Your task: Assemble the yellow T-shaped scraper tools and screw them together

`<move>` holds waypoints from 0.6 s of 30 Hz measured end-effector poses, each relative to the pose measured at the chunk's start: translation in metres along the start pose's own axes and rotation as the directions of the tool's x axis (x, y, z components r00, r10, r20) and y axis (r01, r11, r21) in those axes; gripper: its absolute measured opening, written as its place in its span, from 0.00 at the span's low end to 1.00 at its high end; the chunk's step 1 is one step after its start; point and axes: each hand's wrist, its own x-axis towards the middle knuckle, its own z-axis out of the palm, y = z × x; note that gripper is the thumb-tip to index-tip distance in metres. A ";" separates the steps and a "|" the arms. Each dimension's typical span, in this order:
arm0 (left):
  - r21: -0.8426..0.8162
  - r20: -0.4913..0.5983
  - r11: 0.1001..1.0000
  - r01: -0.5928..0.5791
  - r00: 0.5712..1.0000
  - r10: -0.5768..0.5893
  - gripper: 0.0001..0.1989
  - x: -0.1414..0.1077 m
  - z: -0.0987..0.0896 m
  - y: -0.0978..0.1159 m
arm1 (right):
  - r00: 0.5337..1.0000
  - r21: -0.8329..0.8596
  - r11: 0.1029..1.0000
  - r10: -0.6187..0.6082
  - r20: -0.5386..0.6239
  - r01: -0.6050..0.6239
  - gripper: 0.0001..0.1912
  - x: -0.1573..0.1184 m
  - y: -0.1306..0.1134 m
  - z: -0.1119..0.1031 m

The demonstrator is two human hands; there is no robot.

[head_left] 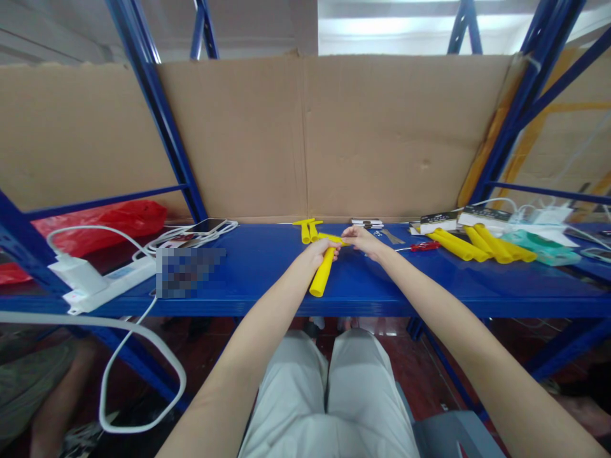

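Note:
My left hand (325, 250) is wrapped around a yellow T-shaped tool (321, 277), just below its crosspiece. The tool's thick round tube handle slants down toward the table's front edge. At the right end of the crosspiece, my right hand (361, 240) has its fingers pinched together; what lies between them is too small to make out. Just behind my left hand, two more yellow T-shaped tools (306, 231) lie side by side. A screwdriver with a red handle (424, 246) rests to the right of my right hand.
Yellow tubes (461, 245) lie on the blue table (258, 273) at right, beside small boxes (438, 221) and green plastic wrapping (544, 247). Flat metal strips (392, 236) lie behind the screwdriver. At left are a power strip (112, 283), cables and a red bag (105, 219). Cardboard (238, 140) stands behind.

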 end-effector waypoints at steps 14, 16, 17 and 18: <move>0.019 -0.028 0.999 0.050 0.998 -0.049 0.07 0.003 -0.007 0.002 | 0.898 -0.851 0.525 -0.388 -0.208 0.030 0.22 0.003 -0.011 -0.084; 0.003 -0.037 0.999 0.042 0.998 -0.041 0.07 0.004 -0.007 0.001 | 0.958 -0.907 0.406 -0.203 -0.204 -0.107 0.18 0.007 0.000 -0.114; -0.006 -0.035 0.999 0.041 0.999 -0.041 0.06 0.005 -0.007 0.000 | 0.969 -0.920 0.362 -0.131 -0.207 -0.148 0.16 0.008 0.009 -0.128; -0.015 -0.032 0.999 0.042 0.999 -0.043 0.06 0.006 -0.006 -0.001 | 0.971 -0.927 0.336 -0.106 -0.214 -0.167 0.15 0.008 0.018 -0.141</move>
